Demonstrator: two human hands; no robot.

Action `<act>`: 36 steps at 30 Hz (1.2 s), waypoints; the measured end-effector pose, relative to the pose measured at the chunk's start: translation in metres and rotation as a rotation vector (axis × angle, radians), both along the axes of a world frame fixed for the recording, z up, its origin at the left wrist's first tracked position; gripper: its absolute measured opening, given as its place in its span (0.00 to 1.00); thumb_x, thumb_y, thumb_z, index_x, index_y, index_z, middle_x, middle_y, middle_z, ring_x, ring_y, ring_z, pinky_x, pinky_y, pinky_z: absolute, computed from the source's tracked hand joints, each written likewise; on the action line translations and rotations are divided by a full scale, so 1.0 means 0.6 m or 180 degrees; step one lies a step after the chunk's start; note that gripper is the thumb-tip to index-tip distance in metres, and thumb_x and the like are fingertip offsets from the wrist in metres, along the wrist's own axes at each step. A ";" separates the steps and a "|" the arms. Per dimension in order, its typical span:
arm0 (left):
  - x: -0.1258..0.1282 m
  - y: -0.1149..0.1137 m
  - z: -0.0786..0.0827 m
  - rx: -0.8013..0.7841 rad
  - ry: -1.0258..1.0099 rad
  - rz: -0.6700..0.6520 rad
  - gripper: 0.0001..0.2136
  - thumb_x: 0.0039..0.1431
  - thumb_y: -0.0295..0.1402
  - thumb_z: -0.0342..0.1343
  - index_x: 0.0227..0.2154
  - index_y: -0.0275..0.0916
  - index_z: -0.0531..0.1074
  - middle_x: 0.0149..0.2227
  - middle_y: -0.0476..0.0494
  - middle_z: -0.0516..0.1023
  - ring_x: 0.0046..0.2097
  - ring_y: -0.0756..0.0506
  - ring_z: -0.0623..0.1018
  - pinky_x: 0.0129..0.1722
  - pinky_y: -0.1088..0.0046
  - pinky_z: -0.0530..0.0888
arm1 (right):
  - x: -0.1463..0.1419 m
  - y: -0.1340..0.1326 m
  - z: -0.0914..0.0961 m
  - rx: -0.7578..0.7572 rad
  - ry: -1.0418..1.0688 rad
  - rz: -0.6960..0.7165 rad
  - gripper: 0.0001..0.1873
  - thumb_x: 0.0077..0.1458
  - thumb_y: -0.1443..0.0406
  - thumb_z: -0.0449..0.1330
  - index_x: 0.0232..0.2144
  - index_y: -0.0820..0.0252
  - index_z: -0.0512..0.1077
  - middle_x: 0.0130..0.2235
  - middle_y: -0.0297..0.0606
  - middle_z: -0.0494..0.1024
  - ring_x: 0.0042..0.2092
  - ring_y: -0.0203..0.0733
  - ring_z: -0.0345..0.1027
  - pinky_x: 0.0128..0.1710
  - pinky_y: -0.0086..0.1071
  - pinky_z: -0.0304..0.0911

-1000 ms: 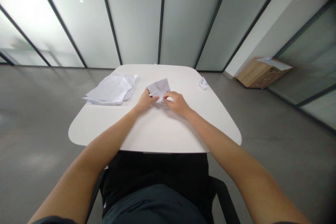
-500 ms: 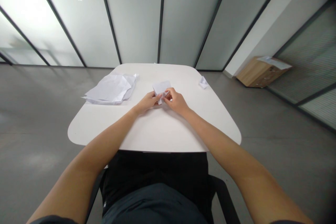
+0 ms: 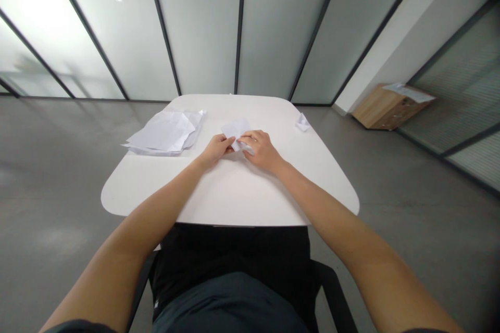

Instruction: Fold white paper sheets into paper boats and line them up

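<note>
A small folded piece of white paper (image 3: pixel 236 127) is between my two hands near the middle of the white table. My left hand (image 3: pixel 217 149) pinches its left lower edge, thumb on top and fingers beneath. From the right, my right hand (image 3: pixel 262 150) has its curved fingers over the paper's lower right part, with the thumb lower at the near edge. The fingers cover part of the folds there, so their exact shape is hidden.
On the table's left lies a loose stack of white paper sheets (image 3: pixel 162 132). A small folded paper piece (image 3: pixel 302 122) stands near the right edge of the white table (image 3: pixel 242 192). A wooden cabinet (image 3: pixel 390 106) is on the floor at right, by frosted glass panels.
The folded paper has shifted slightly left and lies flatter. My right fingers have gone from a tight pinch to stretching further over it; my left hand has moved slightly left.
</note>
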State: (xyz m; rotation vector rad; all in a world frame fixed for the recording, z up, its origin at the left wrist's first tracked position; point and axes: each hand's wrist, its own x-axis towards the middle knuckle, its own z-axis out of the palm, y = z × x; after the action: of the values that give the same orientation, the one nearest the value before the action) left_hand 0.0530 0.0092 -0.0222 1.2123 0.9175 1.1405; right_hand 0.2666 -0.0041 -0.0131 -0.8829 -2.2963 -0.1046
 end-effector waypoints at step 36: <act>-0.002 -0.022 0.021 0.0693 0.0455 -0.0420 0.29 0.56 0.51 0.69 0.53 0.34 0.78 0.44 0.39 0.84 0.39 0.44 0.81 0.37 0.72 0.74 | 0.000 0.000 0.012 -0.2620 0.2498 0.0475 0.31 0.50 0.51 0.71 0.53 0.53 0.72 0.32 0.31 0.82 0.29 0.40 0.72 0.28 0.32 0.66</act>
State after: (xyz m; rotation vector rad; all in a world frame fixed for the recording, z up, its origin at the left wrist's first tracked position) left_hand 0.0519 -0.0037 -0.0095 1.5255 0.8209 1.0785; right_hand 0.2669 -0.0043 -0.0058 -0.8952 -1.5984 1.1179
